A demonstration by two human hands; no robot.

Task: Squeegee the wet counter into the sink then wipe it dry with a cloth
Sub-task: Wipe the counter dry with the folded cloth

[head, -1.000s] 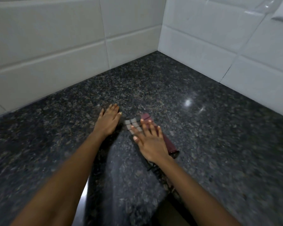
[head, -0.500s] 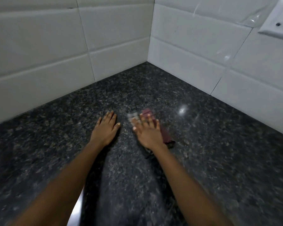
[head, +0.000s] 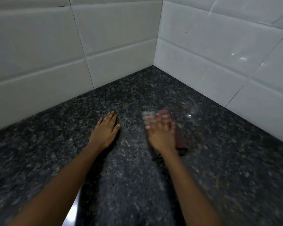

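A dark speckled granite counter fills the lower view and runs into a tiled corner. My right hand lies flat, fingers spread, pressing a folded cloth onto the counter; the cloth is maroon with a grey checked end and is blurred by motion. My left hand rests flat on the bare granite to the left of it, fingers together and holding nothing. No squeegee or sink is in view.
White wall tiles stand along the back left and white wall tiles along the back right, meeting in a corner behind the hands. A pale strip at the counter's near edge shows between my forearms.
My right hand has slid the cloth forward toward the corner, now blurred. The view has tipped up, showing more wall, and the socket has left the frame. My left hand stays planted.
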